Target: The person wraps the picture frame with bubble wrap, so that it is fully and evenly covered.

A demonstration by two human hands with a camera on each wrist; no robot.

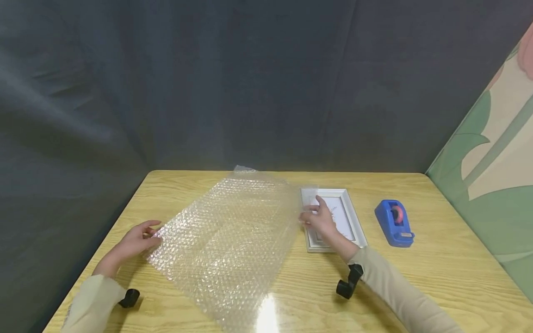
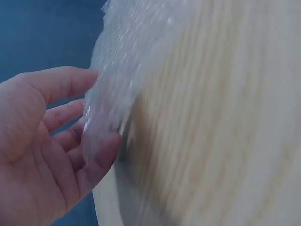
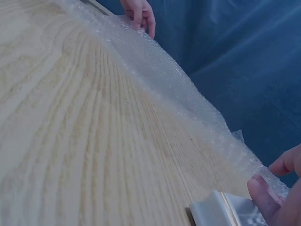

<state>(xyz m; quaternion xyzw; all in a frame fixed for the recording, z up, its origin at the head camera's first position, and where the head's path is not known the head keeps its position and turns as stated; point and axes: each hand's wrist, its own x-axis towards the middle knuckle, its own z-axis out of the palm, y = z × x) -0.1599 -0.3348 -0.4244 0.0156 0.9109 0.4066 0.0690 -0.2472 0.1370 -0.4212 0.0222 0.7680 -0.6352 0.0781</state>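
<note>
A sheet of clear bubble wrap spans the left and middle of the table, raised between both hands. My left hand holds its left corner; in the left wrist view the hand has the film between thumb and fingers. On the other side my right hand pinches the right edge, above a silver picture frame. The right wrist view has the right hand at the wrap's edge, close to the frame's corner.
A blue tape dispenser with a pink roll stands right of the picture frame on the wooden table. Dark cloth hangs behind and at the left. A panel with a leaf pattern borders the right side.
</note>
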